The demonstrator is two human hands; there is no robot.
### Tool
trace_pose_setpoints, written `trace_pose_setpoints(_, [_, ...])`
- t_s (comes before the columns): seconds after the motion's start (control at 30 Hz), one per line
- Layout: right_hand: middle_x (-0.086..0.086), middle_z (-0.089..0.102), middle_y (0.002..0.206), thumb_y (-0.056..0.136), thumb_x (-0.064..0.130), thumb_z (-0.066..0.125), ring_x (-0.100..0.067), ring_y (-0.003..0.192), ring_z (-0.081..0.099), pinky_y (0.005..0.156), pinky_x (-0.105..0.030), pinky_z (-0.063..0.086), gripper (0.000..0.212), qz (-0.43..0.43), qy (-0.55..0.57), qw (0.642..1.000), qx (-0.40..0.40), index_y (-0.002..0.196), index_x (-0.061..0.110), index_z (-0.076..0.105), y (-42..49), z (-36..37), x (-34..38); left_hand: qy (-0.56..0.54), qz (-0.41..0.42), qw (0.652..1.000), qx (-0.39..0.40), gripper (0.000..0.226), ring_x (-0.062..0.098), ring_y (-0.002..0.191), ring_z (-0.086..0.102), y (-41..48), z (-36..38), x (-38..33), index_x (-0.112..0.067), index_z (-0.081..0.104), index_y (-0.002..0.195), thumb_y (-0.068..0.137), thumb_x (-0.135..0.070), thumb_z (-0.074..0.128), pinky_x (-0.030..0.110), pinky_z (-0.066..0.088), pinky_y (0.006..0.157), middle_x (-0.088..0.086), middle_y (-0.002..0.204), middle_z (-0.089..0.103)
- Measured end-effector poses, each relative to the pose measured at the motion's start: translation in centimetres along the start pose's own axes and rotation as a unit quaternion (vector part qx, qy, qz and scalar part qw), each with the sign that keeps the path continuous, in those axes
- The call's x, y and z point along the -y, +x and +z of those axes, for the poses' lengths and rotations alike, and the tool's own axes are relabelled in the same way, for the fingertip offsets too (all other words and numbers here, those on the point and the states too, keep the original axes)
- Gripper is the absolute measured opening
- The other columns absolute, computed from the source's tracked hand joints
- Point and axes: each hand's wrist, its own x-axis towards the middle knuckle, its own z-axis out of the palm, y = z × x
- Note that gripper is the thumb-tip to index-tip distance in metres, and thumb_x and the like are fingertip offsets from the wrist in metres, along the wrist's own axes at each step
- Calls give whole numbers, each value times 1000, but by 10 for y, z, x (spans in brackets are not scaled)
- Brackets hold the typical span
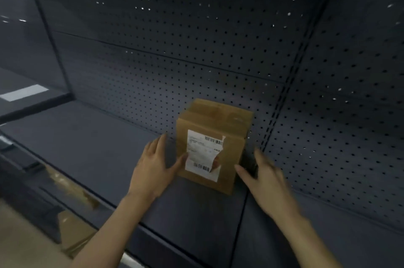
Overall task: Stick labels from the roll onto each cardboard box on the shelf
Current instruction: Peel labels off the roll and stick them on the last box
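Front cardboard box (232, 154) at the shelf's (98, 154) back edge wears a label (201, 154), torn on its right; left hand (153, 167) flat-fingered, thumb at the label, right hand (266, 182) spread just beside, both empty; roll unseen, boxes behind (218, 108) unchecked.

The box (235, 158) stands at the back of the shelf (87, 147), close against the pegboard (175, 49), which shuts off its rear. Open shelf stretches wide to its left, as far as the end panel (50, 49). The left hand (153, 165) fills the gap just left of the box, thumb on its front. The right hand (269, 182) takes the narrower space on its right, near the slotted upright (282, 101). Above the box the room is open, and bare shelf lies in front between the forearms.
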Motion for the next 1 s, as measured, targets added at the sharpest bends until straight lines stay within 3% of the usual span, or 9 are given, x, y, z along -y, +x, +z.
trace_pose_setpoints(0.07, [-3, 46, 149, 91, 59, 55, -19, 133, 47, 100, -25, 41, 88, 12, 35, 999, -4, 158, 23, 11, 7, 6, 5, -24, -7, 999, 19, 94, 24, 146, 29, 18, 4, 4, -23, 19, 157, 81, -73, 43, 46, 36, 110, 4, 159, 29])
trace_pose_setpoints(0.17, [3, 62, 130, 91, 55, 57, -11, 111, 61, 74, -9, 46, 84, 16, 61, 998, 3, 157, 25, 14, 21, 17, 7, -75, -12, 996, 48, 91, 28, 129, 51, 39, 12, 12, -29, 26, 153, 79, -79, 43, 49, 50, 98, 4, 149, 46])
trace_pose_setpoints(0.33, [10, 69, 113, 96, 45, 56, 2, 92, 65, 75, -9, 52, 70, 16, 105, 994, -9, 154, 23, 24, 29, 33, 8, -181, 14, 982, 50, 35, 12, 91, 68, 52, 32, 17, -22, 56, 120, 93, -41, 62, 41, 58, 79, -5, 102, 71])
trace_pose_setpoints(0.43, [9, 69, 112, 98, 40, 54, -1, 90, 67, 75, -15, 55, 66, 21, 115, 993, -26, 154, 27, 22, 28, 35, 12, -252, 10, 967, 22, 22, -1, 89, 68, 47, 38, 12, -18, 62, 113, 94, -27, 65, 22, 58, 74, -11, 98, 72])
trace_pose_setpoints(0.5, [7, 70, 106, 99, 37, 54, 1, 83, 65, 68, -10, 52, 66, 29, 113, 993, -37, 155, 28, 20, 25, 33, 15, -276, 18, 961, 10, 18, -6, 89, 67, 42, 41, 8, -18, 64, 111, 94, -22, 65, 10, 52, 70, -14, 98, 72])
trace_pose_setpoints(0.6, [8, 67, 91, 100, 35, 52, 5, 67, 58, 54, -3, 42, 68, 43, 112, 991, -53, 157, 30, 15, 19, 24, 17, -288, 34, 957, 14, 16, -6, 90, 67, 37, 42, 1, -21, 65, 109, 93, -23, 66, 7, 49, 69, -17, 97, 73])
trace_pose_setpoints(0.77, [7, 68, 101, 100, 37, 51, -2, 82, 62, 71, -14, 48, 61, 66, 114, 988, -80, 154, 33, 22, 1, 4, 7, -292, 57, 954, 26, 18, -6, 88, 68, 28, 43, -23, -23, 66, 109, 92, -27, 67, 9, 52, 72, -18, 94, 74])
trace_pose_setpoints(0.87, [11, 69, 105, 100, 38, 52, -1, 90, 64, 79, -19, 49, 54, 79, 129, 983, -103, 149, 31, 31, -17, -11, -6, -285, 76, 955, 31, 19, -1, 82, 69, 19, 45, -42, -23, 66, 108, 91, -32, 68, 19, 58, 73, -16, 89, 73])
trace_pose_setpoints(1.0, [6, 71, 95, 99, 39, 53, -1, 84, 64, 70, -12, 47, 49, 92, 134, 977, -137, 144, 33, 36, -47, -34, -30, -271, 126, 954, 31, 26, 6, 76, 70, 1, 50, -74, -25, 64, 110, 89, -40, 67, 27, 60, 70, -13, 86, 73])
